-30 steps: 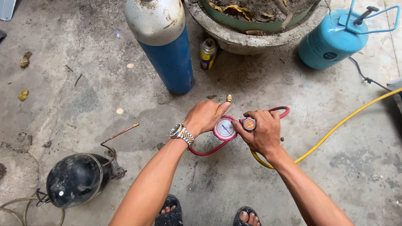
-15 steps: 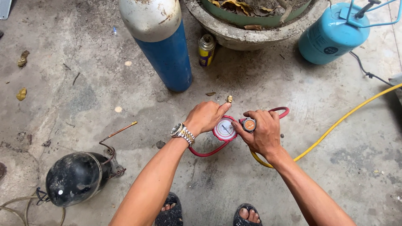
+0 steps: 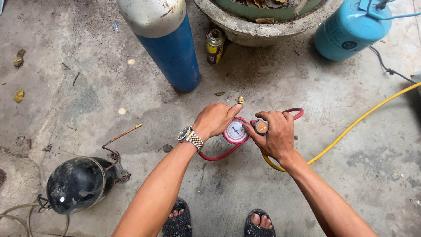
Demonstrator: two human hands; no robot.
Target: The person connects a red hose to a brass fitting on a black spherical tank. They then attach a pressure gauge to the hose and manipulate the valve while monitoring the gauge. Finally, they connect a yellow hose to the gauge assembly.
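A round pressure gauge (image 3: 235,131) with a red rim and white dial is held over the concrete floor between both hands. My left hand (image 3: 213,120), with a metal wristwatch, grips the gauge's left side, and a small brass fitting (image 3: 240,100) sticks up by its index finger. My right hand (image 3: 274,134) is closed around the orange knob (image 3: 262,127) on the gauge's right side. A red hose (image 3: 219,155) loops under the gauge and a yellow hose (image 3: 351,129) runs off to the right.
A tall blue gas cylinder (image 3: 169,48) stands ahead, a small yellow can (image 3: 215,45) beside a concrete planter (image 3: 263,24). A light blue refrigerant tank (image 3: 351,27) sits at top right. A black compressor (image 3: 79,184) with copper tubes lies at lower left. My sandalled feet (image 3: 219,221) are below.
Both hands stay on the gauge. The view has shifted slightly, so the cylinder and tanks sit a little higher in the frame.
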